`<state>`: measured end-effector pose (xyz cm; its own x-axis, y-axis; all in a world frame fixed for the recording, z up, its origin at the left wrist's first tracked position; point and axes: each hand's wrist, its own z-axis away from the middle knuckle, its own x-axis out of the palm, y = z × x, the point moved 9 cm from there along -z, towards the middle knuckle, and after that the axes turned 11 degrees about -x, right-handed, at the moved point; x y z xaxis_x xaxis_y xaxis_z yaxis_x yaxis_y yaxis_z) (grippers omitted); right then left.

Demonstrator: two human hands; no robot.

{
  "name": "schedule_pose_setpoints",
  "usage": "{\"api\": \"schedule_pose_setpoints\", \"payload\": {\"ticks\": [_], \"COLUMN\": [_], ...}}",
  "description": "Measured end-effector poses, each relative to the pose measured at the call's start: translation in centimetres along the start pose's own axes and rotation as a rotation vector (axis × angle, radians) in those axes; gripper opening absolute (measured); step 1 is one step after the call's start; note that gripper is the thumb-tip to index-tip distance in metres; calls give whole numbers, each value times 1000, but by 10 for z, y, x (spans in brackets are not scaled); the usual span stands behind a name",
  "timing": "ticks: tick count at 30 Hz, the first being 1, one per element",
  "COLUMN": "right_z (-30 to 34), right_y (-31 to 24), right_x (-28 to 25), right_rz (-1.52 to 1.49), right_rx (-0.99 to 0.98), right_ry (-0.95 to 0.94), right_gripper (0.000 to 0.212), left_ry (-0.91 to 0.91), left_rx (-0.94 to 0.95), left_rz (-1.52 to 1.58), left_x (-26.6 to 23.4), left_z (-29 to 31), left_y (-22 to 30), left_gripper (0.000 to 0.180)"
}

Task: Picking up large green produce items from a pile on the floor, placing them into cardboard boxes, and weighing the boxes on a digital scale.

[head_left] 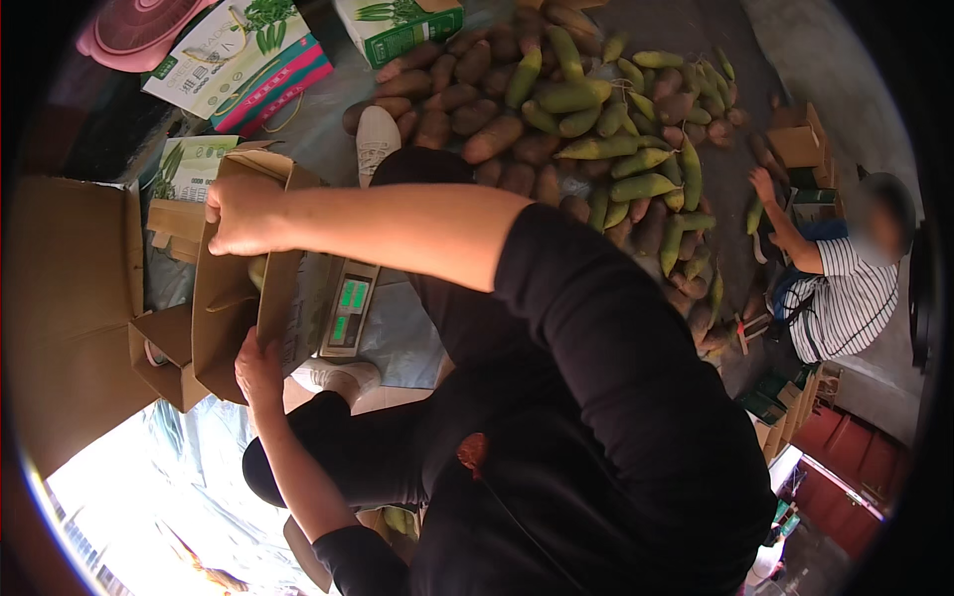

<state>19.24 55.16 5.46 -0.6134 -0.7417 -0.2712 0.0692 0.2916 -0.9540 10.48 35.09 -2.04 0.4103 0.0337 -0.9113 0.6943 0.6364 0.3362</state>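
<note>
Right hand curled closed, pinching the cardboard box at its upper end; left hand partly curled against the near wall's lower end, can't tell how tight its grip is. No print I can make out on the box's inner faces; nearby cartons carry green lettering and vegetable pictures, scale has lit green digits. Box is plain brown, open-topped, tilted, in front of the person beside the scale, something pale partly visible inside.
</note>
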Motion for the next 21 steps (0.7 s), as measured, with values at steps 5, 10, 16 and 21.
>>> {"api": "schedule_pose_setpoints", "payload": {"ticks": [5,10,16,21], "right_z": [37,141,350,574], "right_y": [-10,87,261,380], "right_x": [-96,-232,-291,-255], "right_rz": [24,73,65,110], "right_rx": [-171,97,682,1152], "right_ry": [-1,345,738,979], "right_gripper": [33,24,18,13], "left_ry": [22,51,49,7], "left_rx": [-19,-26,-41,12], "left_rz": [-42,-16,-27,53], "left_x": [-7,-7,-8,14], "left_z": [6,0,0,-12], "left_y": [-8,-4,-6,1], "left_gripper": [21,19,24,25]}}
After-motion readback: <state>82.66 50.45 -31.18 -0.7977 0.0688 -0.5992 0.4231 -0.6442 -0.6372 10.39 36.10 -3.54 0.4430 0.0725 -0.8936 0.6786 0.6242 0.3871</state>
